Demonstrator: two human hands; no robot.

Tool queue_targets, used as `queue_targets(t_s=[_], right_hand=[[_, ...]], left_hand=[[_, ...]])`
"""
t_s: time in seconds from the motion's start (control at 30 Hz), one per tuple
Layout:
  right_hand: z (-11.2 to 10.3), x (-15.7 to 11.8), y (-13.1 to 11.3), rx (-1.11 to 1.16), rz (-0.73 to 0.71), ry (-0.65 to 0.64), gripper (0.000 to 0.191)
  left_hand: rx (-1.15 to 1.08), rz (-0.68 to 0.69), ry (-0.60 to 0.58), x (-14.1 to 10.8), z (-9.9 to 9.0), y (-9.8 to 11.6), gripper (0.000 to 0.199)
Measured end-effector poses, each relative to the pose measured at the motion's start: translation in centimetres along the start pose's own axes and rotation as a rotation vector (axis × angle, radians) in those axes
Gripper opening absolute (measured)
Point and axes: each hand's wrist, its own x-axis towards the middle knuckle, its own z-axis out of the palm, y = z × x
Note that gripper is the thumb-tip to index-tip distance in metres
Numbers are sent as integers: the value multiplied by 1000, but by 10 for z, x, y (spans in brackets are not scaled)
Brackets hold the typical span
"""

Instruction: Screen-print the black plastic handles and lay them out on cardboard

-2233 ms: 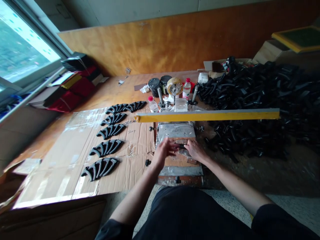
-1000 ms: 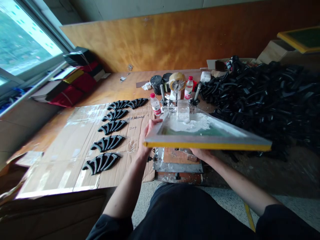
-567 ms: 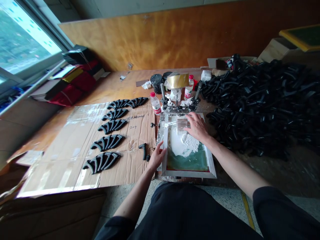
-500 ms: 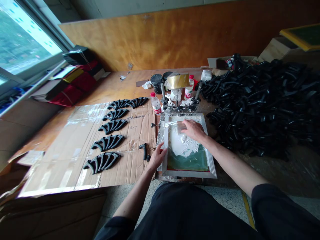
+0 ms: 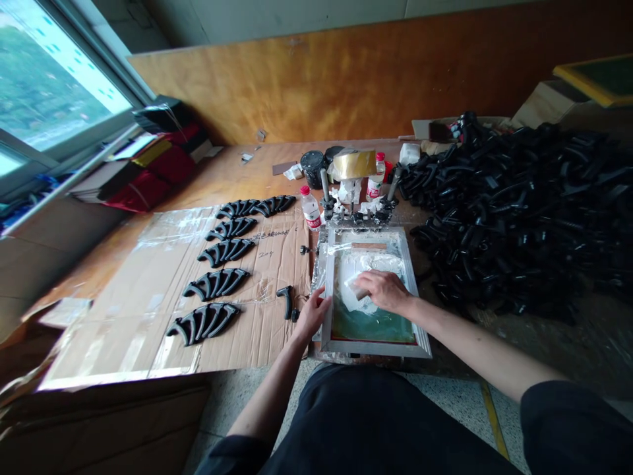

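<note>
1. Fingers of the right hand [image 5: 384, 290] close around a small flat scraper [image 5: 357, 288], its edge lowered toward the white paste [image 5: 378, 260] near the centre of the frame. The tilted hold probably lets the edge bear on the mesh.
2. That paste lies on the green mesh of a metal-edged screen [image 5: 376, 348], right of centre in the lower half, seemingly flat and squarely in front of the person.
3. Beside the screen's left bar is the left hand [image 5: 312, 313], its fingers reaching to the edge, perhaps to steady it. Whether they clasp the bar or only touch it, I cannot tell.
4. Just left of that hand lies one black curved part [image 5: 287, 303], apart from the neat rows of black parts [image 5: 216, 285] at centre left. The rows sit on a cardboard sheet [image 5: 123, 297], likely spaced to keep them from rubbing.
5. Behind the screen, a clamp [image 5: 359, 216] with two posts appears to hold its far edge, leaving little room there.
6. Around it on the worktop [image 5: 235, 181] stand a red-capped bottle [image 5: 311, 212], a tape roll [image 5: 355, 165] and a dark jar [image 5: 312, 170].
7. A heap of black parts [image 5: 504, 211] fills the upper right, crowding that side.
</note>
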Motion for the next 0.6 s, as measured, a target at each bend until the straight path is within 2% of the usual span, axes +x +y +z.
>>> queue_targets(t_s=[0.07,0.17,0.23,0.3,0.37,0.43,0.53,0.6], right_hand=[[10,-9,-3,1,-57,-7,33],[12,-12,-5,34,-47,-51,24],[4,3,-3,57,41,-18,22],[-11,30,5,75,132,52,37],[-31,55,20,75,214,116,54],[-56,65,43,77,315,202,54],[-86,44,84,124,527,427,37],[-90,17,104,145,628,513,40]], left_hand=[[16,6,-12,0,1,-1,63],[13,1,-2,-1,1,2,62],[-17,-5,-15,-4,-1,8,64],[-67,-5,-64,-9,-8,20,69],[-125,7,-113,-16,-17,38,74],[-201,28,-128,-24,-26,60,68],[-352,86,-97,-28,-35,98,55],[-469,212,-56,-24,-38,125,54]])
